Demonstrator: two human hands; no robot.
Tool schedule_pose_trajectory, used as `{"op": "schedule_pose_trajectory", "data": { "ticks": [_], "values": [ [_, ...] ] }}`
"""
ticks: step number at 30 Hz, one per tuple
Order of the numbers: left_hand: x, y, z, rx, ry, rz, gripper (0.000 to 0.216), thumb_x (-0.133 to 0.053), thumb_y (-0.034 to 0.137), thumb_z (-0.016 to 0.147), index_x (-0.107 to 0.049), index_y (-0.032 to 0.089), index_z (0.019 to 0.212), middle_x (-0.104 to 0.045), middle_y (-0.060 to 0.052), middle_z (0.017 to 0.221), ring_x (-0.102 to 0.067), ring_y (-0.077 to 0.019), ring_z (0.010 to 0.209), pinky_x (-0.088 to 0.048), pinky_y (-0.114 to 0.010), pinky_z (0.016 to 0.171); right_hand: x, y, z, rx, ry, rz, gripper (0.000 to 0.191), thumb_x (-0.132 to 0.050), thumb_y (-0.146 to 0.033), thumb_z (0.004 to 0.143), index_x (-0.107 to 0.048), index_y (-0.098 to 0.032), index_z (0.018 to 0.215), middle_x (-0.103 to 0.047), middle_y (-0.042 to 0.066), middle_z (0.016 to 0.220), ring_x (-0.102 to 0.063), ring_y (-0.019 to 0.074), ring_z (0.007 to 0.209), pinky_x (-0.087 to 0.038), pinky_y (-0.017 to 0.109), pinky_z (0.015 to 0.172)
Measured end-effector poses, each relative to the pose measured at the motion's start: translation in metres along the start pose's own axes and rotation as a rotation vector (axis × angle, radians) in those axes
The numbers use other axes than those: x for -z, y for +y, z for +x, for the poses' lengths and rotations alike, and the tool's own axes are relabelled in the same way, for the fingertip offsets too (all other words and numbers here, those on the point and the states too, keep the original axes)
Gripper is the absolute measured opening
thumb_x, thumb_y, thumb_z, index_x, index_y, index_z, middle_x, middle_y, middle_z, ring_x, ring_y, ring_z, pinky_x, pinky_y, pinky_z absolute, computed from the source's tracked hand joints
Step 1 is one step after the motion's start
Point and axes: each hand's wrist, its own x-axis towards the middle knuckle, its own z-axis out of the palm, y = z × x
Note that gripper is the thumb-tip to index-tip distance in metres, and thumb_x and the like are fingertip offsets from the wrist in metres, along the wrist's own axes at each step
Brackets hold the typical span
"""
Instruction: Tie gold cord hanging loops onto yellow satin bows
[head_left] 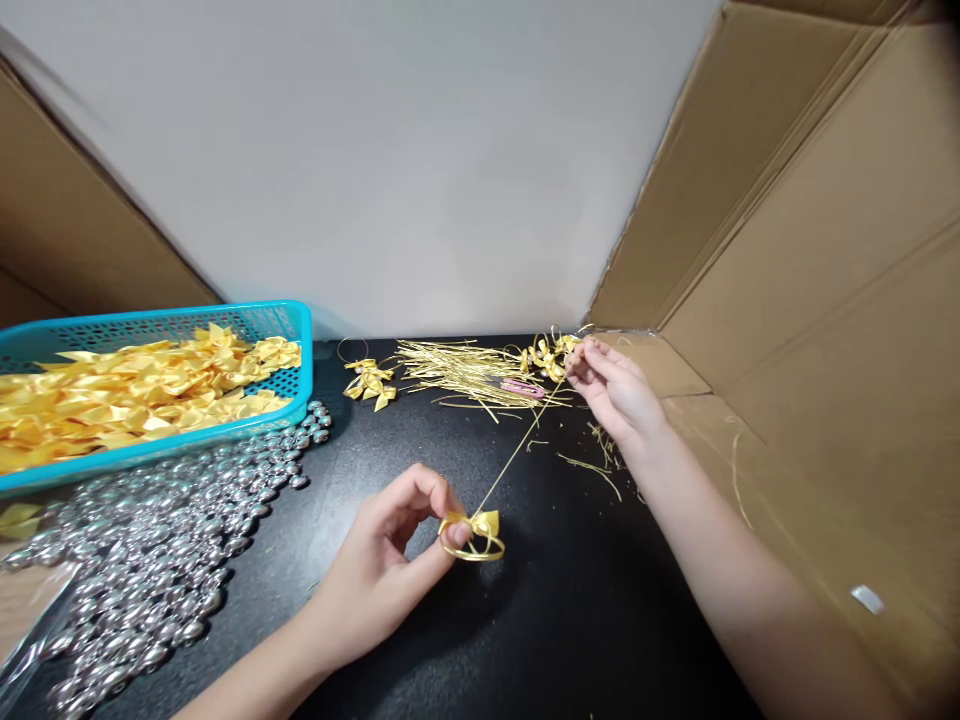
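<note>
Between the thumb and fingertips of my left hand (409, 550) is a yellow ribbon bow (486, 524), with a loop of gold cord below it. From the bow a thin gold cord (517, 452) runs taut, up and to the right. My right hand (611, 385) pinches the far end of that cord, close to a small pile of tied bows (544, 357). A bundle of cut gold cords (457, 365) lies at the back, with pink-handled thread snips (523, 388) on its right part.
A blue basket (306, 350) filled with yellow bows stands at the left. Many silver beads (172, 545) spread in front of it. Finished-looking bows (369, 382) lie near the basket, cord scraps (592, 468) at the right. Cardboard walls (810, 220) flank the black table (375, 440).
</note>
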Motion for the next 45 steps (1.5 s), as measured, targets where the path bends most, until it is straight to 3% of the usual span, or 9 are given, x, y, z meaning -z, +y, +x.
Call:
{"op": "schedule_pose_trajectory", "data": {
  "ticks": [6, 12, 20, 25, 29, 32, 36, 45],
  "values": [
    [-0.001, -0.001, 0.0, 0.017, -0.013, -0.017, 0.018, -0.06, 0.023, 0.089, -0.044, 0.021, 0.08, -0.056, 0.003, 0.074, -0.051, -0.0096, 0.067, -0.042, -0.021, 0.06, 0.009, -0.009, 0.009, 0.012, 0.119, 0.051, 0.018, -0.063, -0.009, 0.084, -0.061, -0.017, 0.068, -0.063, -0.005, 0.064, -0.061, 0.0045, 0.059, -0.053, 0.016, 0.065],
    [-0.003, -0.001, -0.001, 0.017, -0.017, -0.023, 0.019, -0.06, 0.024, 0.088, -0.044, 0.02, 0.079, -0.057, 0.002, 0.073, -0.052, -0.0101, 0.065, -0.042, -0.021, 0.059, 0.021, -0.01, 0.018, 0.034, 0.121, 0.034, 0.016, -0.07, -0.013, 0.08, -0.061, -0.018, 0.068, -0.063, -0.005, 0.065, -0.061, 0.0046, 0.061, -0.053, 0.016, 0.068],
    [-0.003, -0.002, 0.001, 0.055, 0.0, 0.042, 0.012, -0.06, 0.026, 0.088, -0.052, 0.019, 0.083, -0.059, 0.0, 0.075, -0.056, -0.0117, 0.068, -0.044, -0.022, 0.061, 0.016, -0.009, 0.01, -0.036, -0.062, -0.009, 0.017, -0.076, -0.023, 0.075, -0.059, -0.021, 0.073, -0.064, -0.006, 0.068, -0.065, 0.0086, 0.067, -0.055, 0.022, 0.07],
    [-0.004, -0.002, 0.002, 0.06, -0.005, 0.096, 0.008, -0.06, 0.026, 0.088, -0.055, 0.021, 0.09, -0.061, 0.001, 0.076, -0.058, -0.012, 0.071, -0.045, -0.022, 0.063, 0.003, -0.017, -0.003, -0.063, -0.074, 0.08, 0.017, -0.074, -0.021, 0.077, -0.057, -0.022, 0.075, -0.065, -0.009, 0.068, -0.065, 0.0069, 0.065, -0.055, 0.021, 0.069],
    [-0.005, 0.0, 0.003, 0.03, 0.009, 0.132, 0.007, -0.059, 0.026, 0.088, -0.055, 0.02, 0.087, -0.06, 0.001, 0.075, -0.059, -0.0124, 0.07, -0.046, -0.022, 0.063, -0.004, -0.023, -0.011, -0.056, -0.118, 0.035, 0.014, -0.069, -0.023, 0.082, -0.056, -0.024, 0.079, -0.067, -0.008, 0.072, -0.059, 0.0058, 0.054, -0.054, 0.022, 0.064],
    [-0.005, 0.0, 0.003, 0.017, 0.013, 0.15, 0.008, -0.059, 0.025, 0.087, -0.054, 0.019, 0.084, -0.06, 0.0, 0.074, -0.058, -0.0125, 0.069, -0.046, -0.023, 0.063, -0.004, -0.026, -0.012, -0.041, -0.152, -0.022, 0.012, -0.064, -0.022, 0.085, -0.056, -0.024, 0.077, -0.058, -0.01, 0.061, -0.044, 0.003, 0.041, -0.052, 0.02, 0.063],
    [-0.004, -0.002, 0.0, 0.012, -0.045, 0.134, 0.008, -0.059, 0.024, 0.088, -0.053, 0.02, 0.083, -0.06, 0.0, 0.075, -0.056, -0.0121, 0.068, -0.045, -0.023, 0.063, 0.002, -0.023, -0.005, 0.109, -0.098, -0.068, 0.017, -0.066, -0.024, 0.084, -0.054, -0.023, 0.073, -0.049, -0.012, 0.055, -0.027, 0.0017, 0.034, -0.05, 0.017, 0.063],
    [-0.006, -0.004, -0.005, -0.014, -0.165, 0.034, 0.009, -0.059, 0.021, 0.087, -0.051, 0.021, 0.083, -0.057, 0.0, 0.076, -0.053, -0.0122, 0.068, -0.044, -0.023, 0.062, 0.011, -0.007, 0.007, 0.185, -0.062, -0.167, 0.016, -0.068, -0.028, 0.082, -0.054, -0.024, 0.075, -0.051, -0.01, 0.056, -0.031, 0.0034, 0.037, -0.048, 0.017, 0.058]
  ]
}}
